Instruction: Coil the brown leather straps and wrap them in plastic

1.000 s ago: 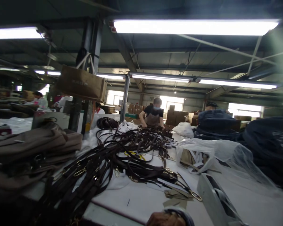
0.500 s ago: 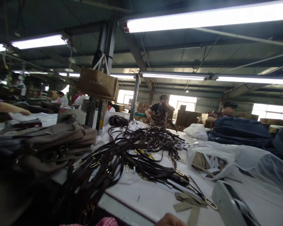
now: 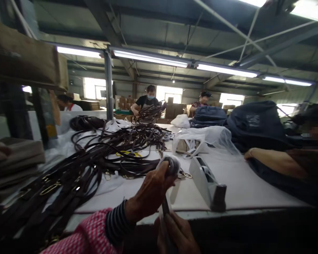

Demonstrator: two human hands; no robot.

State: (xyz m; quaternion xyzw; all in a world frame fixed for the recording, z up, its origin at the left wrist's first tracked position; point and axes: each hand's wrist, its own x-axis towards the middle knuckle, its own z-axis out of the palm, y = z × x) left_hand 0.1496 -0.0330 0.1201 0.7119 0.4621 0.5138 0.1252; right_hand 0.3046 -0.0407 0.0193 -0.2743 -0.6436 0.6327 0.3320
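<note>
My left hand (image 3: 151,192), at the end of a red checked sleeve with a striped cuff, is closed round the top of a dark strap in clear plastic wrap (image 3: 172,166). Below it, near the bottom edge, my right hand (image 3: 177,231) grips the lower part of the same wrapped strap, which hangs between the two. Dark straps with gold-coloured rings (image 3: 87,169) lie heaped on the white table (image 3: 241,180) to the left and beyond. A grey tape dispenser (image 3: 205,180) stands to the right of my hands.
Plastic-wrapped pieces (image 3: 188,143) and dark blue bags (image 3: 254,123) lie at the right, where another person's arm (image 3: 278,162) reaches in. Across the table a masked person (image 3: 148,102) holds straps. Brown fabric (image 3: 18,155) is stacked at the left; a brown bag (image 3: 23,53) hangs above.
The view has turned to the right. Both my hands have come up into view with the wrapped strap; earlier only a bit of a hand and sleeve showed at the bottom edge.
</note>
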